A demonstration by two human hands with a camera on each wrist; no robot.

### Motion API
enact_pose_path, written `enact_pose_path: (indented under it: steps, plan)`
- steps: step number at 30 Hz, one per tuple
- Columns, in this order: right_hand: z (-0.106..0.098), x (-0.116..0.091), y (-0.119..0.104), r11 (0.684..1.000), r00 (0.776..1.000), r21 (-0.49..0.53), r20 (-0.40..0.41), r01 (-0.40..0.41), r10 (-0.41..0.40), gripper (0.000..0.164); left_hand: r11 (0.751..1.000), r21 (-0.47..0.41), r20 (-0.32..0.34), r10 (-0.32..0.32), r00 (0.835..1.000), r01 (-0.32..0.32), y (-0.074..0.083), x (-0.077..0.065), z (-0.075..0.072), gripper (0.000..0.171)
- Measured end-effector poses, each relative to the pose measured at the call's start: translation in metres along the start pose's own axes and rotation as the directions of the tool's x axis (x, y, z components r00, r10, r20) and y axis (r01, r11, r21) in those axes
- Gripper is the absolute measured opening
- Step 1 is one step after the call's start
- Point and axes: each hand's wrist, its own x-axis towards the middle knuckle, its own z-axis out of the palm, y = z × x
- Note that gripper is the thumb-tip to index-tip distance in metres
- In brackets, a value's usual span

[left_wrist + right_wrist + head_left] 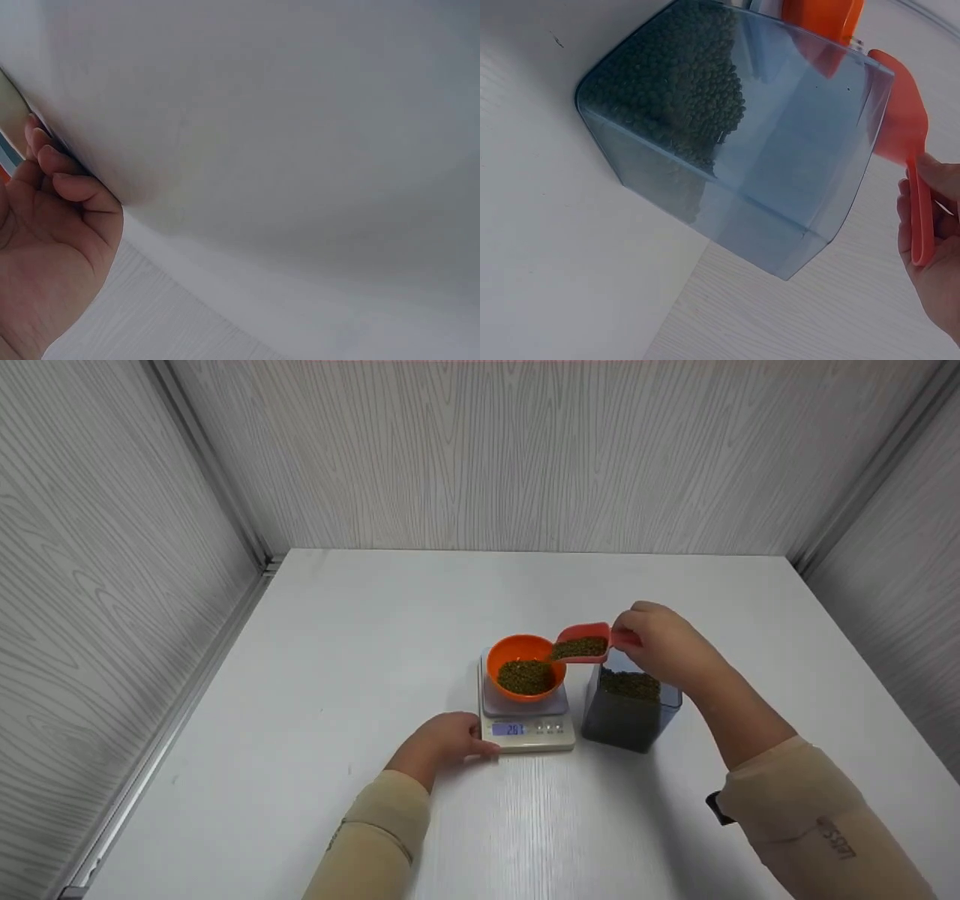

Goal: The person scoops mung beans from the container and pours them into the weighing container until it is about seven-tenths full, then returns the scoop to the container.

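Note:
A kitchen scale [532, 742] with a lit display stands on the white table, bearing an orange bowl [501, 655] that holds small green beans [526, 678]. My left hand [448, 736] holds the scale's front left corner, thumb along the front edge and fingers at the side. In the left wrist view, the curled fingers of the left hand [64, 217] meet the scale's edge. My right hand [664, 643] grips the handle of a red scoop [589, 630] loaded with beans. The scoop's tip is tilted over the bowl's right rim.
Right of the scale, below the right hand, stands a clear grey-blue container [626, 727], partly filled with green beans [671, 90]. Pale wood-grain panels [525, 450] wall the table [360, 607] at the back and both sides.

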Motion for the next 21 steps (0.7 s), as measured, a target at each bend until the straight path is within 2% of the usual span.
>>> enact_pose_path:
  steps: [7, 14, 21]
  plan:
    - [0.003, 0.003, -0.003, 1.000, 1.000, 0.007, 0.012, -0.010, 0.010, 0.013, 1.000, 0.001, 0.003, -0.011, 1.000, 0.011, 0.002, -0.001, -0.001, 0.038]
    - [0.006, 0.006, -0.009, 0.998, 0.998, -0.011, 0.032, -0.058, 0.058, 0.015, 1.000, 0.001, 0.003, -0.021, 1.000, 0.021, 0.002, 0.001, 0.000, 0.038]
    - [0.007, 0.009, -0.017, 0.999, 1.000, -0.043, -0.003, -0.020, 0.020, 0.014, 1.000, 0.021, -0.002, 0.001, 1.000, -0.001, 0.000, 0.002, 0.001, 0.038]
